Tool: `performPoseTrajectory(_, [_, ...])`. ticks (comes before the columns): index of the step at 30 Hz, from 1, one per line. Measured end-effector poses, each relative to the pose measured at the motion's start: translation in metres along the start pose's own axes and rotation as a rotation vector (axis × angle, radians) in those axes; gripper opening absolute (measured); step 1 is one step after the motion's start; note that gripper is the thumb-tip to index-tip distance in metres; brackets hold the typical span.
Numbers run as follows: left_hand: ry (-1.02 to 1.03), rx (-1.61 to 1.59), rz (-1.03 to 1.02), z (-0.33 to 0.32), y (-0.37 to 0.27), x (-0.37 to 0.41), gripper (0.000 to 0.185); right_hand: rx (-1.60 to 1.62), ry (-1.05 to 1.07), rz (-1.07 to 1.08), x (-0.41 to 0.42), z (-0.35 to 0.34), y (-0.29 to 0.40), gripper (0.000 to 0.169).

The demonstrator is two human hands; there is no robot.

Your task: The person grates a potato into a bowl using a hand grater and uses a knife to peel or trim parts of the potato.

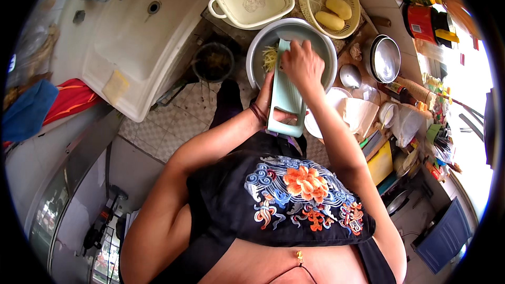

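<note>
A pale green plastic grater (288, 92) slants over a grey metal basin (252, 53), its far end inside the basin. My left hand (269, 96) grips the grater by its near part, with fingers showing through the handle opening. My right hand (303, 63) rests on the grater's upper face with curled, slightly blurred fingers; whatever lies beneath them is hidden. Thin pale yellow shreds (270, 58) lie in the basin, left of the grater. Two peeled potatoes (334, 15) sit in a cream plastic basket (305, 2) beyond the basin.
A cream two-handled dish (252, 0) stands beyond the basin. At left are a white sink (118, 43) and a dark bucket (213, 62) on the floor. Metal bowls (384, 59), a ladle (350, 75), bottles (402, 92) and a yellow board (381, 163) crowd the right side.
</note>
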State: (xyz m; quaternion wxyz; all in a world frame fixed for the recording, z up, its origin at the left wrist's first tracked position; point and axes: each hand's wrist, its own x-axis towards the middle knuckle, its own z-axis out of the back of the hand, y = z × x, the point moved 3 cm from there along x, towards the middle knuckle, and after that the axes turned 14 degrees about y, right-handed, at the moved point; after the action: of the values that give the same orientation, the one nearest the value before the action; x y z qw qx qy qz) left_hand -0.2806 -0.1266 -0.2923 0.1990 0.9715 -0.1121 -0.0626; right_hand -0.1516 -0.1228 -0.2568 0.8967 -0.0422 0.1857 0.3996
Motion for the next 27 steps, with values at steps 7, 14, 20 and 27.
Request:
performPoseTrajectory(7, [-0.116,0.043,-0.041,0.001,-0.004,-0.003,0.088,0.032,0.146,-0.009,-0.043,0.027,0.006,0.017])
performPoseTrajectory(14, [0.016,-0.070,-0.008,-0.005,0.002,-0.001,0.078,-0.035,0.016,-0.046,0.013,-0.006,-0.012,0.019])
performPoseTrajectory(20, [-0.141,0.035,-0.084,0.006,-0.001,-0.005,0.087,0.056,0.134,0.033,-0.054,0.027,0.010,0.019])
performPoseTrajectory(27, [-0.064,0.060,-0.036,-0.005,0.000,0.002,0.092,-0.053,-0.016,-0.053,0.018,-0.005,-0.004,0.021])
